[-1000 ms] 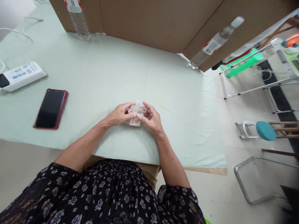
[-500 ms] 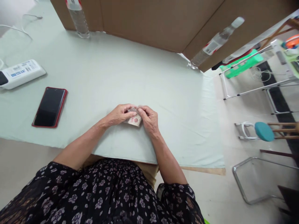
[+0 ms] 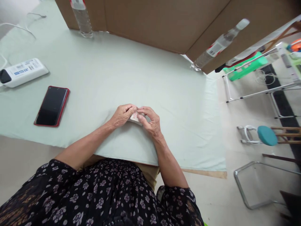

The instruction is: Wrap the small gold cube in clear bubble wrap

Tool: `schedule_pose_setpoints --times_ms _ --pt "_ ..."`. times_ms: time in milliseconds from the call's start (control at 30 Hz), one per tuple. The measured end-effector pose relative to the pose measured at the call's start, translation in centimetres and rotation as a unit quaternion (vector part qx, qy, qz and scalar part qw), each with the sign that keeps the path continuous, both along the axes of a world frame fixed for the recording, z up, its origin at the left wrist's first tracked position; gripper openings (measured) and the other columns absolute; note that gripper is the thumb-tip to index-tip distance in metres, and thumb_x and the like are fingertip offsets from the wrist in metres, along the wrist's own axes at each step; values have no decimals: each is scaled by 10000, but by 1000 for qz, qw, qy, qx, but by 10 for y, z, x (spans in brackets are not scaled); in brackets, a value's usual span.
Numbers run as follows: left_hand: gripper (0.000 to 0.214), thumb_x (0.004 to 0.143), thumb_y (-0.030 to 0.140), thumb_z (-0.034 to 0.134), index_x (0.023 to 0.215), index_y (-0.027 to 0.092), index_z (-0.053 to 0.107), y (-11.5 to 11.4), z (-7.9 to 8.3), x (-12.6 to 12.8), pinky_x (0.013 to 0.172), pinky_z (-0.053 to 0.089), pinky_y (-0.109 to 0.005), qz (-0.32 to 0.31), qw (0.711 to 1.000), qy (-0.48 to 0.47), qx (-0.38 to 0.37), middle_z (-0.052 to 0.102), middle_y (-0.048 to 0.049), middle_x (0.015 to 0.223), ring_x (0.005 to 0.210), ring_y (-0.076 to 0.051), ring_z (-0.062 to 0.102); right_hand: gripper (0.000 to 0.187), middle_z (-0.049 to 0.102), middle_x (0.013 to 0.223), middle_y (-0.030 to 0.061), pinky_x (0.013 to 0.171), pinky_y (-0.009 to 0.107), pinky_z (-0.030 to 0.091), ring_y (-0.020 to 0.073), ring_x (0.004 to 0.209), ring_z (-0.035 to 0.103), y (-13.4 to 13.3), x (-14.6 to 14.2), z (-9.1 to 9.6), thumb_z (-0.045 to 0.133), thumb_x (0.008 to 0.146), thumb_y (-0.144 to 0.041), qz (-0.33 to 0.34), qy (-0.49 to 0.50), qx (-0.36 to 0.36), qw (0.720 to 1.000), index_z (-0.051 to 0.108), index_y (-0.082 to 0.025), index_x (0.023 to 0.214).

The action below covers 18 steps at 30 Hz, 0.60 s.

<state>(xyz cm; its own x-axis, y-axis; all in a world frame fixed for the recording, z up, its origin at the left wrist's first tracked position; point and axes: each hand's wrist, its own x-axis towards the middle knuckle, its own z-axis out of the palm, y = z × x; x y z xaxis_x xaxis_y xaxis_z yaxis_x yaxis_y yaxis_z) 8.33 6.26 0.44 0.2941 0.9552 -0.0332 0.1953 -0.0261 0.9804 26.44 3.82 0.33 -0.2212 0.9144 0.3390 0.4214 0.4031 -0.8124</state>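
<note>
Between my two hands is a small pale packet with red print (image 3: 134, 119), low over the cloth near the table's front edge. My left hand (image 3: 122, 115) is closed on its left side, with thumb and fingers pinched at the top edge. Around the right side curls my right hand (image 3: 151, 121), its thumb and fingertips touching the packet. Fingers cover much of the packet, so its exact kind cannot be made out.
A red-cased phone (image 3: 51, 106) and a white device (image 3: 24, 72) lie at the left. Two clear bottles, a left one (image 3: 82, 20) and a right one (image 3: 219, 45), stand against the cardboard wall (image 3: 152, 23). A teal stool (image 3: 267, 135) is on the right.
The packet has turned in my hands and less of its face shows. My left thumb has moved up to its top edge, and my right thumb has shifted down onto its face.
</note>
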Motion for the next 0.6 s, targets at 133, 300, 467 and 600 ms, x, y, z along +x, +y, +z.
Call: schedule_pose_setpoints --times_ms 133,300,467,600 --pt "430 943 512 470 842 168 708 -2 -1 3 713 468 -282 22 997 54 43 669 -32 763 736 -169 572 517 663 1293 107 1086 507 475 299 1247 588 0 10 -5 716 824 -593 56 -84 33 994 651 -283 1232" --pt "366 931 437 469 782 196 700 5 1 -5 952 457 -358 50 986 104 123 724 -76 870 966 -232 611 404 619 1346 115 1090 509 458 296 1255 564 0 4 -18 622 932 -439 32 -140 52 988 626 -289 1307" --pt "324 825 389 571 975 151 733 10 3 -15 869 515 -337 29 995 91 37 724 -75 947 902 -213 643 376 606 1356 127 1028 480 462 297 1213 573 0 -3 -21 615 945 -456 -17 -218 112 969 658 -260 1264" --pt "447 745 297 590 1144 124 695 9 4 -14 829 539 -311 12 997 74 8 711 -85 1062 854 -178 647 337 605 1362 117 1015 459 446 289 1224 562 -2 -3 -21 618 951 -439 -39 -245 157 956 668 -271 1239"
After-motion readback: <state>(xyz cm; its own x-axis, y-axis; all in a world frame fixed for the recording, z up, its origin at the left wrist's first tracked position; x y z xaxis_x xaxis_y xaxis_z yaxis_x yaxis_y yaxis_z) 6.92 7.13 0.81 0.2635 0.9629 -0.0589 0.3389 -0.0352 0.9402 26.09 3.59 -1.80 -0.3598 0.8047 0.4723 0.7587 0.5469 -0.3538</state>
